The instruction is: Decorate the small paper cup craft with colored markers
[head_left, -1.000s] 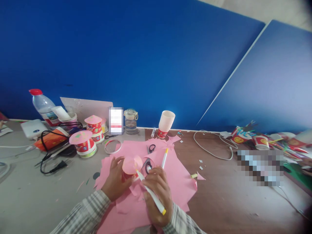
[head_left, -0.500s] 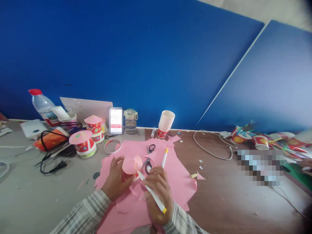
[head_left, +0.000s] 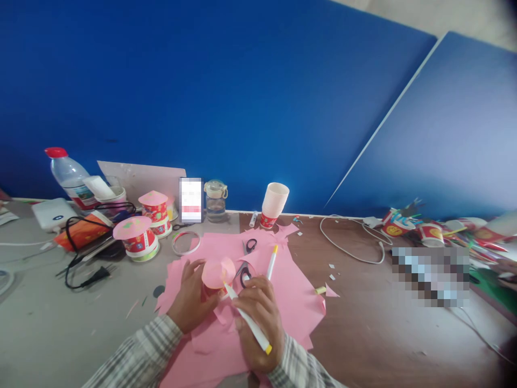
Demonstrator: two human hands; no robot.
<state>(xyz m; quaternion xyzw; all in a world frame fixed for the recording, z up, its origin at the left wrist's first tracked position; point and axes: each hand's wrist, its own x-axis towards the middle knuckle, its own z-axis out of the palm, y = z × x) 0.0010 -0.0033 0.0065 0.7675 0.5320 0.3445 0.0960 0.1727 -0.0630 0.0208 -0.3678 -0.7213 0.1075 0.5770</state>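
Observation:
My left hand (head_left: 194, 296) is wrapped round a small paper cup topped with a pink paper cone (head_left: 218, 272); most of the cup is hidden by my fingers and the cone. A white marker with a yellow end (head_left: 253, 327) is gripped in my right hand (head_left: 260, 323), its tip at the cone's near edge, where faint yellow marks show. Under both hands lie pink paper sheets (head_left: 294, 307). Two pairs of scissors, one with dark handles (head_left: 245, 276) close to my right fingers and another (head_left: 251, 246) farther back, rest there beside the marker's yellow cap (head_left: 275, 249).
Two cone-topped cups (head_left: 135, 237) stand at left, near a black cable (head_left: 91, 277) and a tape roll (head_left: 186, 243). Along the blue partition are a phone (head_left: 191, 200), a water bottle (head_left: 215, 202) and stacked paper cups (head_left: 274, 202). Another person's hand (head_left: 507, 269) shows at far right.
The marker in my right hand has shifted slightly left along the cone's near edge. My left hand keeps its hold on the cup, and the whole view has slid a little.

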